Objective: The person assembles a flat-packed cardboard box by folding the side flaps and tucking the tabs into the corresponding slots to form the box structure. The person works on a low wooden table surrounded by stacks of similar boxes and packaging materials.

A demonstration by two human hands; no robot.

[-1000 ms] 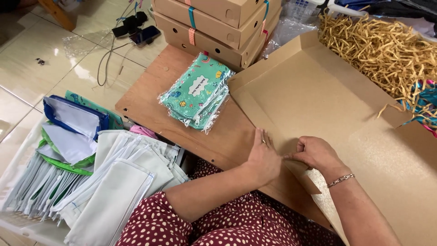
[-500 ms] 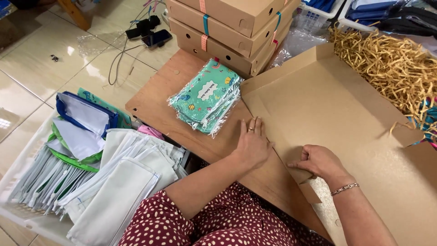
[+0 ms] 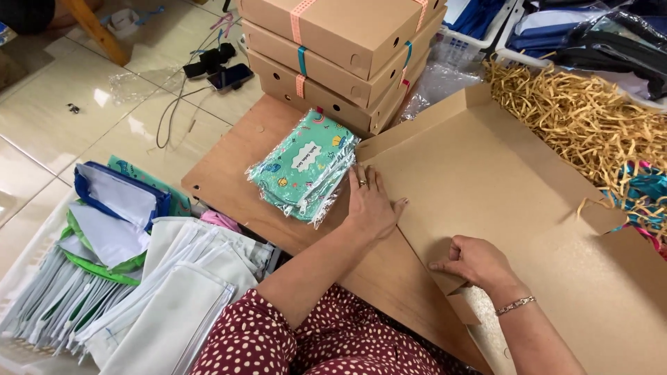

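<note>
Your left hand [image 3: 369, 203] has slid up the near edge of the flat cardboard box blank [image 3: 486, 187] since a second ago. Then it lay close beside your right hand near the lower corner; now it lies well apart from it, palm down and fingers spread, pressing the long side flap where it meets the wooden table [image 3: 257, 173]. Its fingertips sit just beside the stack of teal printed pouches [image 3: 303, 165] in clear wrap, which has not moved.

Your right hand [image 3: 476, 262] has stayed at the lower corner, and its grip there is a light pinch: fingers curled over the small corner tab [image 3: 464, 305], thumb tucked under, so it holds the tab rather than lying flat. The left hand grips nothing; it only presses.

The blank itself still lies open and flat across the table and your lap, its far wall [image 3: 417, 125] leaning against the stack of 3 closed taped boxes [image 3: 340, 55]. With the hands now spread along 1 edge, the crease seems pinned along its length, so the side wall looks ready to be stood up.

The straw-coloured paper shred [image 3: 577, 125] lies to the right, and white zip bags [image 3: 160, 292] sit in the tray to your left.
</note>
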